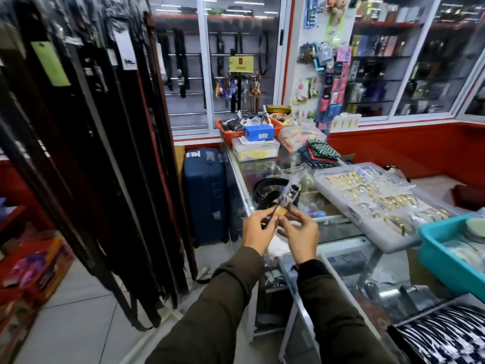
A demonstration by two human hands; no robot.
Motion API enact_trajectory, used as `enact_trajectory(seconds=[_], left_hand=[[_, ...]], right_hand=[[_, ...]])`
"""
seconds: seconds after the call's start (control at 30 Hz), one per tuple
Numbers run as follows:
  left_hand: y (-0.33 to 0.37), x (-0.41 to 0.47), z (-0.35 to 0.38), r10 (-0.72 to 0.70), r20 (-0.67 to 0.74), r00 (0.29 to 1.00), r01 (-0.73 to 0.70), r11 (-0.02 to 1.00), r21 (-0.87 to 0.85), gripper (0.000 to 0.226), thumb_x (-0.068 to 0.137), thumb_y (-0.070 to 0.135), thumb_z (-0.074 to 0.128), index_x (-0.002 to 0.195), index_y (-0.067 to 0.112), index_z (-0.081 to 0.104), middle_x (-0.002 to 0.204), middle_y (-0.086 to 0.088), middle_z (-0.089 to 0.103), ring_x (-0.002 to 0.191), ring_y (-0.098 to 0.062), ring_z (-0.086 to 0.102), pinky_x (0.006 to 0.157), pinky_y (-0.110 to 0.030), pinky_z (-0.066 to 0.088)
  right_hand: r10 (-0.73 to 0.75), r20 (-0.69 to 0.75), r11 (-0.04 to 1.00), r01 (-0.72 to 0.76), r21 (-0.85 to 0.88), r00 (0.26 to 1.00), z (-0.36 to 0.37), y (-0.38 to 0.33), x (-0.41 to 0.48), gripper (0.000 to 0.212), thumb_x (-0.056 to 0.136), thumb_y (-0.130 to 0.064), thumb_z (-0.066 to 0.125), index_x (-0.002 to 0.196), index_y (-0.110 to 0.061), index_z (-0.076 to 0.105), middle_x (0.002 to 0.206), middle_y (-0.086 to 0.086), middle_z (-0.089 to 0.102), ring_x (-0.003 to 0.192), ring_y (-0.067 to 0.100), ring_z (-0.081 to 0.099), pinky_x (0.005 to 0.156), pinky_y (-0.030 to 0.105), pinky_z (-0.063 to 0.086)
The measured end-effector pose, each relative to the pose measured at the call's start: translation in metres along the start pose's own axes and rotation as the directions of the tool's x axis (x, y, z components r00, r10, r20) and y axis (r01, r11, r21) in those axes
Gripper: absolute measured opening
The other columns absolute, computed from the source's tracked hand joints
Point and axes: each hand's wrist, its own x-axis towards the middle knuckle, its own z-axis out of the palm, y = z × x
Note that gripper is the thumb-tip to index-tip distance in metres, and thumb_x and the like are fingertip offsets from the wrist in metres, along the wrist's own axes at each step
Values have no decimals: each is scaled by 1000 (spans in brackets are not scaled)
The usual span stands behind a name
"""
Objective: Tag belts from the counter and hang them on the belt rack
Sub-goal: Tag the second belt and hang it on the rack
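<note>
Both hands, left hand [258,231] and right hand [301,236], pinch a small yellow tag [358,212] beside a clear tray [341,179] of gold buckles [393,203].

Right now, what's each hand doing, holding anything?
Left hand: closed, pinching the small yellow tag at the belt buckle.
Right hand: closed, pinching the same tag from the other side.

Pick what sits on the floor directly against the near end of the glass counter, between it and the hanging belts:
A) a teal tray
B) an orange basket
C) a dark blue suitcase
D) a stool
C: a dark blue suitcase stands upright on the floor against the glass counter, right of the belt rack.
</note>
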Motion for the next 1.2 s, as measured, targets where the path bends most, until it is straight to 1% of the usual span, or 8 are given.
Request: enact_trajectory(seconds=[0.2, 0.33, 0.47, 0.6, 0.77, 0.93, 1.07, 1.2], left_hand=[[-2, -5, -61, 75, -213, 974, -53, 993, 109, 34, 99, 21, 61, 131, 14, 66, 137, -6, 63, 124, -20, 60, 103, -24, 46], [-4, -8, -94, 63, -252, 966, -9, 978, 208, 37, 103, 31, 52, 138, 23, 59, 164, 0, 29, 145, -15, 33, 119, -35, 32], [-1, -6, -132, 73, -339, 938, -24, 989, 145, 30, 101, 21, 59, 127, 11, 68, 126, -3, 65, 116, -15, 61, 104, -28, 49], [6, 1, -174, 2, -415, 910, -16, 999, -28, 30, 95, 16, 67, 124, 10, 71, 108, 9, 68, 89, 18, 61, 84, -2, 49], [24, 15, -226, -60, -526, 848, -59, 977, -205, 30, 90, 15, 74, 118, 7, 74, 110, -7, 77, 103, -17, 73, 94, -38, 59], [58, 21, -278, 1, -574, 819, -192, 943, -271, 19, 88, 10, 75, 104, 21, 77, 86, 13, 80, 91, -8, 75, 71, -19, 60], [101, 23, -323, 87, -649, 756, -285, 936, -208, 17, 86, 12, 77, 97, 25, 78, 97, -3, 80, 98, -16, 75, 88, -31, 60], [143, 24, -370, 165, -698, 697, -328, 939, -105, 23, 86, 11, 77, 108, 6, 77, 101, -11, 78, 96, -18, 76, 87, -37, 62]], right_hand=[[-166, 186, 968, 196, -157, 968, 58, -25, -9, 32, 86, -7, 73, 118, -3, 70, 101, 11, 75, 94, 19, 72, 86, 30, 59], [-226, 253, 958, 261, -117, 941, 91, -28, -22, 31, 86, -12, 73, 117, -9, 71, 95, 1, 74, 88, 6, 69, 81, 16, 56], [-245, 386, 969, 239, 65, 889, 123, -36, -31, 32, 88, -6, 70, 119, -15, 70, 99, 4, 74, 85, -2, 70, 80, 16, 57], [-247, 549, 969, 188, 162, 799, 152, -58, -35, 39, 88, -7, 70, 124, -22, 68, 107, 11, 75, 104, 18, 72, 93, 33, 57], [-267, 646, 962, 156, 225, 715, 196, -98, -40, 43, 87, -2, 70, 128, -17, 65, 100, 12, 76, 106, 26, 71, 101, 46, 54], [-364, 671, 928, 188, 322, 646, 237, -147, -53, 40, 86, -3, 72, 126, -7, 67, 97, 8, 75, 99, 21, 71, 98, 34, 54], [-437, 662, 888, 177, 423, 609, 270, -191, -66, 33, 86, -4, 72, 119, 2, 70, 109, 18, 75, 105, 28, 72, 93, 38, 58], [-438, 687, 865, 64, 497, 580, 303, -238, -86, 35, 85, -3, 72, 119, 7, 68, 109, 23, 73, 100, 29, 72, 89, 46, 59]])
